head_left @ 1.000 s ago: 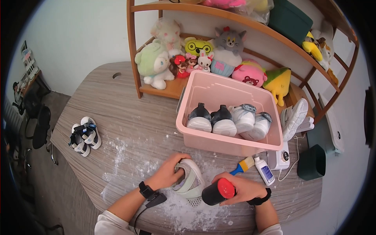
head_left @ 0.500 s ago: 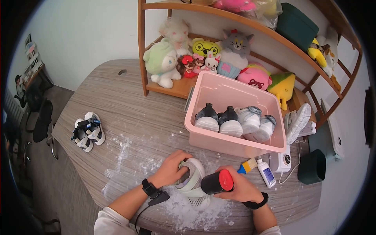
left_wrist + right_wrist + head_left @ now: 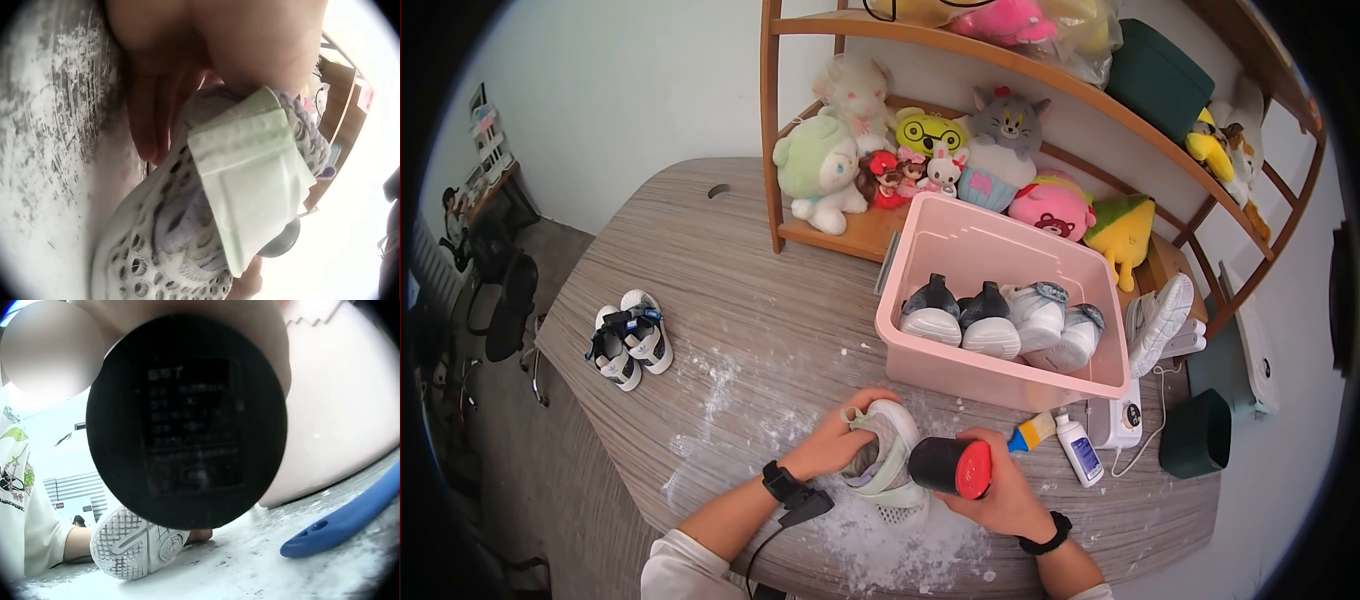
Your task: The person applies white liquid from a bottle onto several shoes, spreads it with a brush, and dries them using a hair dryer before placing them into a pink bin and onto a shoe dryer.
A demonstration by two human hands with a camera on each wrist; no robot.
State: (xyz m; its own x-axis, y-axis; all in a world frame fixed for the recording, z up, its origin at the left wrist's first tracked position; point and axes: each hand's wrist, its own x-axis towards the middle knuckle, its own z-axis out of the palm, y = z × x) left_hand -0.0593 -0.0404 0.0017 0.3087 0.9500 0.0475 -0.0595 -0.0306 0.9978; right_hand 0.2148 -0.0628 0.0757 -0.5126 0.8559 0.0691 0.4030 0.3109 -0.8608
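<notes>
In the head view my left hand (image 3: 832, 442) grips a small whitish shoe (image 3: 892, 478), its thumb reaching into the opening. The left wrist view shows the shoe's perforated upper and a pale green strap (image 3: 250, 181); the patterned sole (image 3: 125, 547) shows in the right wrist view. My right hand (image 3: 1005, 498) holds a black cylinder (image 3: 935, 464) with a red end cap (image 3: 975, 470), lying nearly sideways. Its far end is right at the shoe's side. A round black end face (image 3: 187, 425) with printed text fills much of the right wrist view.
A pink bin (image 3: 1000, 375) with several shoes stands behind my hands. A blue-handled brush (image 3: 1032, 432) and a white bottle (image 3: 1079, 450) lie at the right. Another pair of shoes (image 3: 632, 345) sits at the left. White powder (image 3: 900, 560) covers the wooden table around my hands.
The black cylinder in my right hand has swung from a more upright tilt to nearly sideways, its red cap turning rightward. My left hand keeps its grip on the shoe. The head view has shifted slightly.
</notes>
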